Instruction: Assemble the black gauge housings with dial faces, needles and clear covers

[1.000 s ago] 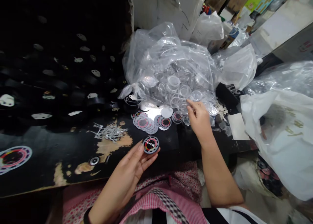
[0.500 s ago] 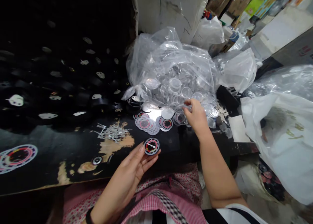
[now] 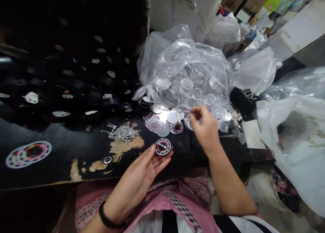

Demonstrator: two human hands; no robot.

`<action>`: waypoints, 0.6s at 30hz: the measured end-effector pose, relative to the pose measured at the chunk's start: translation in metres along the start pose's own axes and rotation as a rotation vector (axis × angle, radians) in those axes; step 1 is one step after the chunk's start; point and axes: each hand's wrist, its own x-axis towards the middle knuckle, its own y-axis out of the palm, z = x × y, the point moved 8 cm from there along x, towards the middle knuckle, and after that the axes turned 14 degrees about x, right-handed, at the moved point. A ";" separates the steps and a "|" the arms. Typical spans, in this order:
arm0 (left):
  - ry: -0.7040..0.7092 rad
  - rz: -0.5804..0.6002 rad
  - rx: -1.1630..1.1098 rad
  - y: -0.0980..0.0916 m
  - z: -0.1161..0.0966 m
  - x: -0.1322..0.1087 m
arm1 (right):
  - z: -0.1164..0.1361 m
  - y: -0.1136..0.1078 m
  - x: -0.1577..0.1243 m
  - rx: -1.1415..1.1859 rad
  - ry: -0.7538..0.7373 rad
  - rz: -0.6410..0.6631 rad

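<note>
My left hand (image 3: 142, 173) lies palm up at the table's front edge, its fingertips holding a small round printed dial (image 3: 163, 147) with a white pointer on it. My right hand (image 3: 204, 126) hovers over the table right of the dial, fingers pinched on a clear round plastic cover (image 3: 193, 115). Just behind it lies a clear plastic bag (image 3: 185, 73) full of such clear covers. A heap of printed dials (image 3: 158, 124) rests on the table between the bag and my left hand. A small pile of white pointers (image 3: 122, 131) lies to the left.
The black worn table (image 3: 63, 151) carries a big printed disc (image 3: 29, 154) at the left and a small metal ring (image 3: 107, 159). Dark stacked parts with white tabs (image 3: 63, 90) fill the back left. A white bag (image 3: 297, 138) and more plastic bags crowd the right.
My right hand reached into the pile of clear covers, pinched one and drew back toward me. My left hand kept holding the dial.
</note>
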 end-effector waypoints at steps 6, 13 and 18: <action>0.080 0.022 -0.098 0.003 -0.022 0.001 | 0.067 0.056 -0.057 -0.082 -0.351 0.291; 0.312 -0.002 0.194 -0.004 -0.032 -0.005 | 0.069 0.049 -0.052 0.089 -0.240 0.325; 0.470 -0.062 0.545 -0.003 -0.033 -0.016 | 0.058 0.060 -0.034 0.084 -0.006 0.306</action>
